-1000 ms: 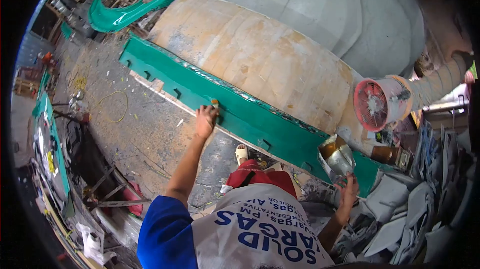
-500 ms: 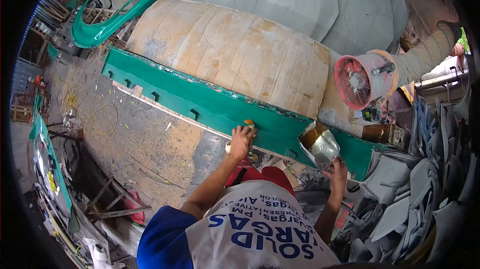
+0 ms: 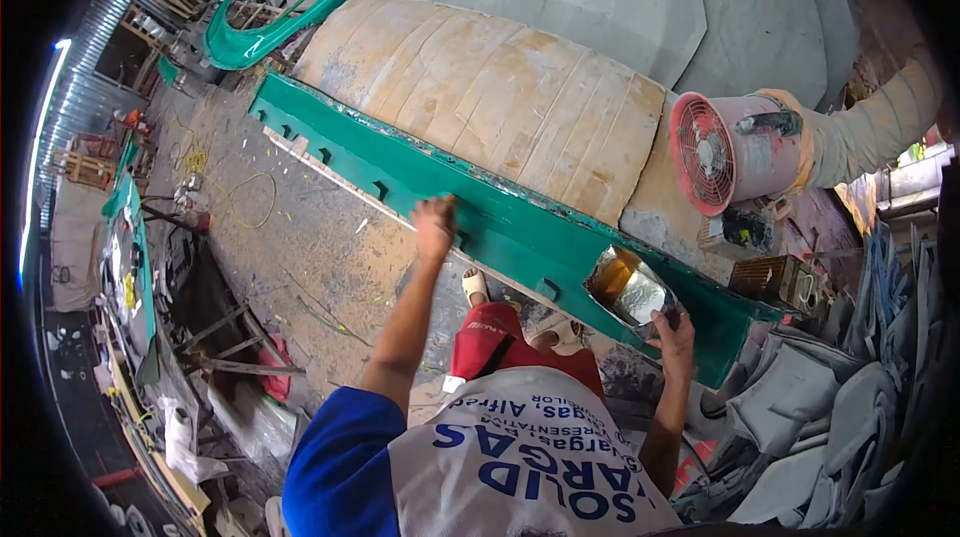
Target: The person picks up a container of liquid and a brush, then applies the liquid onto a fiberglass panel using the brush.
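My left hand (image 3: 434, 228) is over the long green molded panel (image 3: 520, 227), near its middle. The hand is smeared by motion, its fingers curled around a small yellowish pad, mostly hidden now. My right hand (image 3: 675, 339) grips the near edge of an open silver-lined container (image 3: 645, 299), tilted above the panel's right part. Amber liquid shows inside it. Several small dark green brackets (image 3: 381, 190) stand out along the panel's near side.
Behind the panel lies a large curved tan mold (image 3: 480, 97). A red-rimmed blower fan (image 3: 706, 152) with a fabric duct (image 3: 870, 137) stands right. Grey sheets (image 3: 800, 387) are piled at lower right. A curved green part (image 3: 240, 45) lies at far left, a yellow cord (image 3: 250, 202) on the floor.
My left hand has swept leftward along the green panel with the pad. My right hand keeps its hold on the container. The view has shifted, so the scene sits further right.
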Available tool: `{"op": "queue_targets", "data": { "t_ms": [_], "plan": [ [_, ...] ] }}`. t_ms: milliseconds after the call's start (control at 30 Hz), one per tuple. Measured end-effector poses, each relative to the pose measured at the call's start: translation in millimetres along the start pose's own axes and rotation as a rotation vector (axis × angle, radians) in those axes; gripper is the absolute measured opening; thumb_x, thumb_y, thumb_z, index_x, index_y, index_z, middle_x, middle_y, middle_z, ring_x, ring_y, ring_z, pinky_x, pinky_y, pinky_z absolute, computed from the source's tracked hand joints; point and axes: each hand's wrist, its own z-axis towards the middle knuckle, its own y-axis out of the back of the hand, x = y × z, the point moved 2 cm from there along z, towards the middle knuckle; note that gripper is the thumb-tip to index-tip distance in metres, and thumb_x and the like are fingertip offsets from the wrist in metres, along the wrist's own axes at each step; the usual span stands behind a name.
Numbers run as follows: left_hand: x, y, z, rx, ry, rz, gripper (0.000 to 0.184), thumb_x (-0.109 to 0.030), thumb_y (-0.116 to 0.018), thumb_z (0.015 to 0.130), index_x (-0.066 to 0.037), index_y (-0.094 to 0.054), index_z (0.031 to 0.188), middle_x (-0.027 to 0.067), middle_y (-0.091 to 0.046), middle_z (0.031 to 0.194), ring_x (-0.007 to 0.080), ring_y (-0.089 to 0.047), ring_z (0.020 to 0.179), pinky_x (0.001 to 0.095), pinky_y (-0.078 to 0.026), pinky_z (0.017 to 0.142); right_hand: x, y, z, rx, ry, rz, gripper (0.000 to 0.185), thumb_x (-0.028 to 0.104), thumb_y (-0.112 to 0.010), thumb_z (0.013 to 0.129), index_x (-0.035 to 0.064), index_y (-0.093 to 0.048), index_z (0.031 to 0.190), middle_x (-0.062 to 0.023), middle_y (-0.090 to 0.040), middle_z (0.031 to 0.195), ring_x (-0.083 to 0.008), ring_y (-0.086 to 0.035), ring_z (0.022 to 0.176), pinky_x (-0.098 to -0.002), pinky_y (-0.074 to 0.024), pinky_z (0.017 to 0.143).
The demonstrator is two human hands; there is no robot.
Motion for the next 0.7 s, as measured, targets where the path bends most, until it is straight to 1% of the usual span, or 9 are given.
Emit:
{"op": "queue_targets", "data": {
  "t_ms": [100, 200, 333, 400, 433, 500, 533, 600, 700],
  "plan": [
    [-82.3, -13.5, -40.9, 0.106, -0.199, -0.064, 0.033, -0.008, -0.066, 0.075, -0.016, -0.067, 0.107, 0.0079, -0.061, 0.106, 0.0319, -0.051, 0.096, 0.0486, -0.039, 0.081, 1.5, 8.9, 7.9, 0.046, 0.013, -0.006, 0.060, 0.030, -0.072, 0.082, 0.0014, -0.050, 0.130, -0.0047, -0.061, 0.102, -0.0133, -0.061, 0.086, -0.0284, -0.0557, 0.059],
    [-141.6, -2.9, -57.5, 0.292, -0.099, -0.334, 0.016, -0.010, -0.068, 0.081, -0.012, -0.068, 0.097, 0.0065, -0.064, 0.104, 0.0291, -0.052, 0.096, 0.0439, -0.040, 0.082, -2.7, 12.9, 18.8, 0.052, 0.024, -0.019, 0.056, 0.029, -0.072, 0.082, 0.0015, -0.053, 0.127, -0.0043, -0.062, 0.099, -0.0124, -0.061, 0.082, -0.0276, -0.0552, 0.058],
    [-78.2, -23.1, -34.7, 0.137, 0.054, -0.758, 0.003, -0.007, -0.067, 0.084, -0.007, -0.069, 0.086, 0.0113, -0.072, 0.100, 0.0288, -0.065, 0.089, 0.0378, -0.048, 0.081, -14.0, 9.3, 23.9, 0.074, 0.010, -0.013, 0.049, 0.028, -0.072, 0.083, 0.0015, -0.054, 0.120, -0.0039, -0.062, 0.093, -0.0118, -0.061, 0.078, -0.0280, -0.0554, 0.057],
    [-34.9, -13.1, -14.7, 0.108, 0.340, -0.758, 0.011, -0.009, -0.061, 0.091, -0.004, -0.069, 0.086, 0.0134, -0.072, 0.098, 0.0260, -0.067, 0.085, 0.0349, -0.050, 0.077, -2.0, 2.5, 25.3, 0.078, -0.008, -0.014, 0.039, 0.026, -0.071, 0.084, 0.0027, -0.056, 0.112, -0.0026, -0.061, 0.090, -0.0109, -0.061, 0.076, -0.0272, -0.0553, 0.056],
    [-11.2, -17.8, -9.3, 0.017, 0.202, -0.699, 0.014, -0.011, -0.059, 0.093, -0.004, -0.070, 0.087, 0.0133, -0.072, 0.098, 0.0247, -0.066, 0.084, 0.0351, -0.050, 0.077, -14.2, 2.2, 33.8, 0.075, 0.013, -0.012, 0.050, 0.025, -0.075, 0.081, 0.0020, -0.055, 0.122, -0.0031, -0.061, 0.092, -0.0127, -0.061, 0.074, -0.0275, -0.0540, 0.057],
    [-20.3, -1.8, 2.5, -0.055, 0.261, -0.634, 0.013, -0.011, -0.060, 0.094, -0.003, -0.070, 0.090, 0.0129, -0.071, 0.100, 0.0225, -0.062, 0.082, 0.0363, -0.049, 0.075, -18.0, -3.5, 38.0, 0.068, 0.047, -0.010, 0.046, 0.020, -0.076, 0.081, 0.0040, -0.057, 0.119, -0.0014, -0.062, 0.093, -0.0103, -0.059, 0.079, -0.0255, -0.0504, 0.058],
    [-54.0, 23.9, 10.6, 0.131, 0.467, -0.668, 0.013, -0.010, -0.060, 0.094, -0.003, -0.069, 0.091, 0.0128, -0.070, 0.101, 0.0223, -0.062, 0.085, 0.0366, -0.049, 0.078, -15.0, -4.4, 40.7, 0.106, 0.093, -0.030, 0.046, 0.019, -0.077, 0.080, 0.0028, -0.058, 0.119, -0.0018, -0.063, 0.095, -0.0101, -0.059, 0.081, -0.0258, -0.0501, 0.066],
    [-109.6, 36.6, 4.1, 0.216, 0.325, -0.967, 0.008, -0.008, -0.062, 0.092, -0.005, -0.070, 0.091, 0.0125, -0.070, 0.100, 0.0219, -0.061, 0.084, 0.0370, -0.048, 0.078, -17.8, -10.8, 45.5, 0.080, 0.140, -0.017, 0.055, 0.025, -0.078, 0.079, -0.0016, -0.056, 0.121, -0.0062, -0.066, 0.101, -0.0146, -0.062, 0.090, -0.0301, -0.0501, 0.081],
    [-195.4, 35.7, -15.9, 0.378, -0.110, -0.977, 0.006, -0.006, -0.065, 0.087, -0.008, -0.070, 0.090, 0.0082, -0.071, 0.102, 0.0249, -0.062, 0.089, 0.0382, -0.044, 0.087, -25.7, -9.9, 55.6, 0.057, 0.101, -0.152, 0.069, 0.032, -0.080, 0.076, -0.0074, -0.052, 0.125, -0.0127, -0.067, 0.106, -0.0219, -0.064, 0.096, -0.0335, -0.0503, 0.085]
  ]
}}
